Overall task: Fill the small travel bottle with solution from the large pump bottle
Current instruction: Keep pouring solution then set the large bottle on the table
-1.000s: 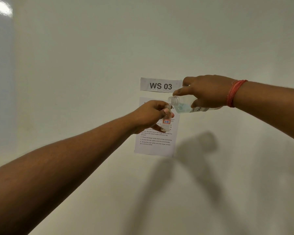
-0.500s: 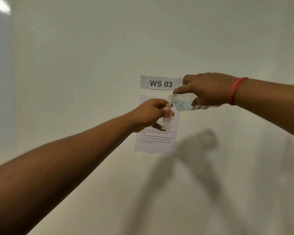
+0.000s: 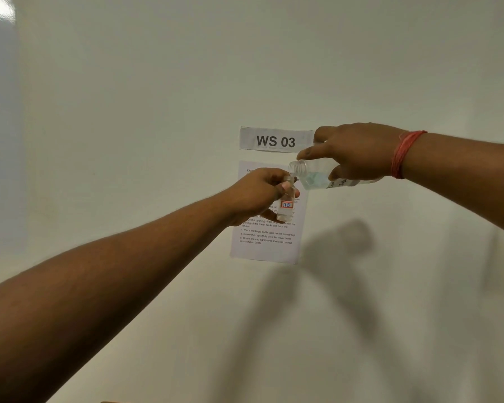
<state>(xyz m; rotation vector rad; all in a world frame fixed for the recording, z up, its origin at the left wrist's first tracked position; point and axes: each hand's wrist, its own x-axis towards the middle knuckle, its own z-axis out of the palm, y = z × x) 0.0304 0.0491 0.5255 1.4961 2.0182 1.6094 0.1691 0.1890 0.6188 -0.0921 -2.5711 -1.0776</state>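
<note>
My left hand grips the small clear travel bottle upright, its cap off and a red-bordered label reading 7B on its side. My right hand, with a red thread band on the wrist, holds the large clear bottle tipped nearly flat. The large bottle has no pump or cap on its threaded neck. Its open mouth sits just above and touching the rim of the small bottle. Pale blue liquid lies in the large bottle's shoulder. A little clear liquid shows at the bottom of the small bottle.
Both hands are held over a white surface. A printed instruction sheet lies on it under the bottles, with a paper tag reading WS 03 above it. Shadows of my arms fall to the lower right.
Both hands and both bottles have drifted slightly upward in view while keeping the same mouth-to-mouth position. The large bottle stays tipped over the small one.
</note>
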